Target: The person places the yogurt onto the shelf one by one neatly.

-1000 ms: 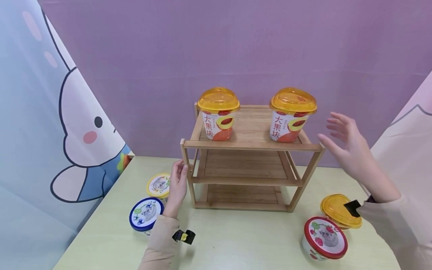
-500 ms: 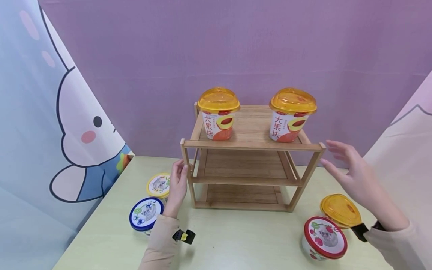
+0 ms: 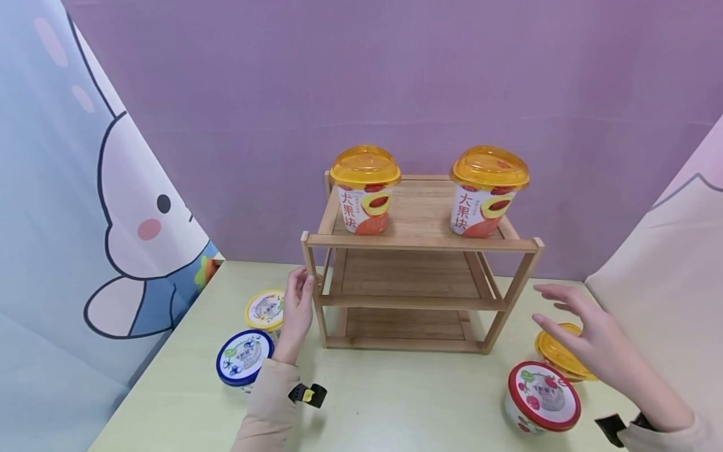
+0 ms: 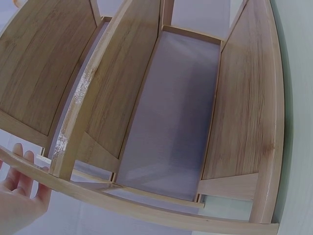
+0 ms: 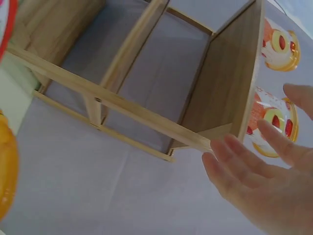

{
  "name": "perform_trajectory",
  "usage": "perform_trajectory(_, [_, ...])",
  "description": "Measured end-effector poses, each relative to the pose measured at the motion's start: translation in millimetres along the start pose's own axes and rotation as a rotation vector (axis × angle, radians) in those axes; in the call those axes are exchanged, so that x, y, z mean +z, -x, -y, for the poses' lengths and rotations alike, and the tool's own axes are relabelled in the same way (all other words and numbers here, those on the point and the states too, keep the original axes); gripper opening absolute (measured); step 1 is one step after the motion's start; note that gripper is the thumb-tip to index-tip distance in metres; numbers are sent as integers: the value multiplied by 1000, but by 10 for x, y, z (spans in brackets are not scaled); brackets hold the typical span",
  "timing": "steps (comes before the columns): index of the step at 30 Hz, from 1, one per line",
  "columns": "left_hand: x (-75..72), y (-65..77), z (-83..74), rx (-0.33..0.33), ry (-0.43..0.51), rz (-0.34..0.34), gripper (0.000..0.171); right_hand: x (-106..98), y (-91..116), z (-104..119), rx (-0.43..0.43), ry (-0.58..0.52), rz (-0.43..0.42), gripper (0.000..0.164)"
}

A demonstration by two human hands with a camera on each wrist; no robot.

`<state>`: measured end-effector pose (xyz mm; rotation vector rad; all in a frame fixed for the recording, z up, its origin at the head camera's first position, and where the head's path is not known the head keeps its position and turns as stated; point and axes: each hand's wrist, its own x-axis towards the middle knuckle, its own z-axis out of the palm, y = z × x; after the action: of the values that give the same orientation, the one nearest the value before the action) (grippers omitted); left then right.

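Note:
At the left front post of a three-tier wooden shelf rack [image 3: 423, 243] is my left hand [image 3: 298, 307]. Its fingers pass behind the post with their tips showing beyond it, and the thumb lies at the near side, as the left wrist view also shows. My right hand [image 3: 593, 342] hangs in the air right of the rack, fingers spread and holding nothing. Below it, partly covered, lies a yellow-lidded cup [image 3: 556, 351], beside a red-lidded tub [image 3: 543, 398]. Two fruit cups with domed yellow lids, a left cup [image 3: 367, 191] and a right cup [image 3: 488, 193], stand on the top tier.
Near my left forearm a blue-lidded tub [image 3: 245, 358] and a yellow-rimmed tub [image 3: 267, 309] stand on the pale table [image 3: 395, 402]. A purple curtain [image 3: 423, 75] hangs behind the rack. Printed cloth [image 3: 141, 188] closes off the left side.
My right hand has come down from beside the top-tier right cup to over the yellow-lidded cup on the table. The left hand keeps its place on the post.

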<state>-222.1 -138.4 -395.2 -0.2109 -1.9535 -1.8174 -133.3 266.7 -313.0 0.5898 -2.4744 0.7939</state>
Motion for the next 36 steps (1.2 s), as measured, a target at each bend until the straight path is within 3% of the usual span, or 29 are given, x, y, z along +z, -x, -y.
perform_trajectory(13, [13, -9, 1, -36, -2, 4, 28, 152, 373, -164, 98, -5, 91, 48])
perform_trajectory(19, [19, -9, 1, -21, 8, -5, 27, 199, 499, -258, 131, -14, 141, 46])
perform_trajectory(23, [21, -5, -6, -3, 15, -15, 26, 250, 574, -295, 129, 1, 130, 47])
perform_trajectory(31, [18, 0, 2, 3, 2, -17, 26, 338, 726, -284, 308, 30, 260, 48])
perform_trajectory(36, [15, 6, -3, 4, -5, -15, 28, 419, 819, -311, 245, 66, 172, 46])
